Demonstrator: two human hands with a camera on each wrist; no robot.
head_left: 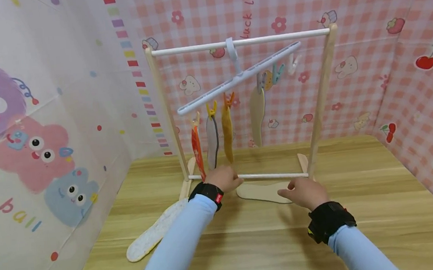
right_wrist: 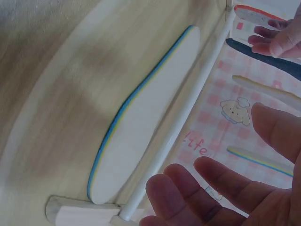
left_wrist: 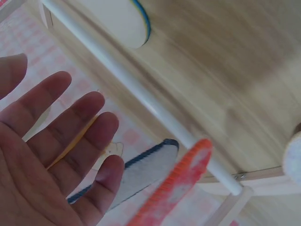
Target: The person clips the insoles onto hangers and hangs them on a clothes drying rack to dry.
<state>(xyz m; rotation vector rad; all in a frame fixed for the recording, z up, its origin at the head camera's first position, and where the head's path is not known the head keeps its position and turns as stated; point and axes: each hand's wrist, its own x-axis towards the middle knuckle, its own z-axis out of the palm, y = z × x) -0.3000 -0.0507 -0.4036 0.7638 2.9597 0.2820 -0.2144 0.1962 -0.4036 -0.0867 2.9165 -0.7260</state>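
A cream insole (head_left: 262,192) with a blue-and-yellow edge lies flat on the table by the rack's lower bar. My right hand (head_left: 305,191) hovers at its right end, fingers loosely bent and holding nothing. Toward the insole's left end is my left hand (head_left: 223,179), empty, its fingers spread apart in the left wrist view. Above and behind the left hand hang a red insole (head_left: 197,150), a grey one with a dark edge and a mustard insole (head_left: 227,134). They are clipped to a white hanger (head_left: 238,79) that slopes down to the left. Farther right on it hangs a beige insole (head_left: 258,117).
A wooden rack with a white top rail (head_left: 277,38) bears the hanger. Teal and white clothespins (head_left: 278,72) are on the hanger's right half. Another whitish insole (head_left: 148,239) lies at the left, partly behind the left sleeve. Patterned cloth surrounds the table (head_left: 260,253).
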